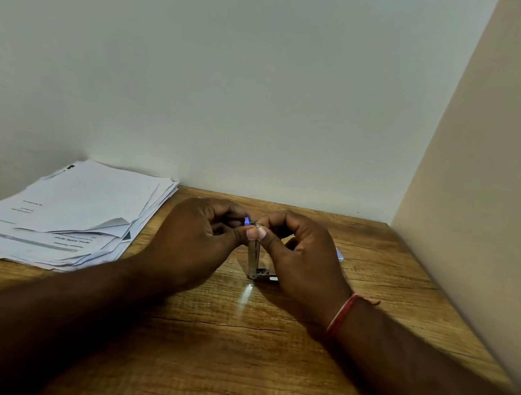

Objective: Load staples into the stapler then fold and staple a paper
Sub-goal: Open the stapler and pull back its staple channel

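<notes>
A small metal stapler (254,258) stands hinged wide open on the wooden table (234,356), one arm upright and its base flat. My left hand (196,238) grips the upright arm near its blue top (246,220). My right hand (304,254) pinches a small strip of staples (260,226) at that top, thumb against my left thumb. The base runs under my right palm, and a pale blue end (339,255) shows beyond my right hand. A pile of printed papers (65,217) lies at the left.
A white wall rises straight behind the table, and a beige panel (477,222) closes the right side. The paper pile overhangs the table's left part. A red thread band (341,313) circles my right wrist.
</notes>
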